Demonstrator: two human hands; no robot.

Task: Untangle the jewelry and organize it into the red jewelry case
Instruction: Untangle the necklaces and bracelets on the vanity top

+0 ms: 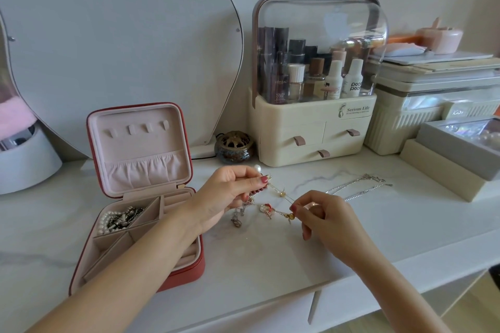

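Over the white surface [270,257] | our left hand [230,194] pinches the jewelry tangle [253,199] up so chains hang loose | our right hand [324,216] pinches the gold chain [281,193] to pull it free | red jewelry case [186,273] sits open just left, ready.

A cream plastic cosmetics organiser [313,127] with a clear domed lid is seen at the back edge of the white marble-look counter [257,257], a small dark brass-lidded pot [234,146] beside it and stacked storage boxes [422,116] toward the right edge.
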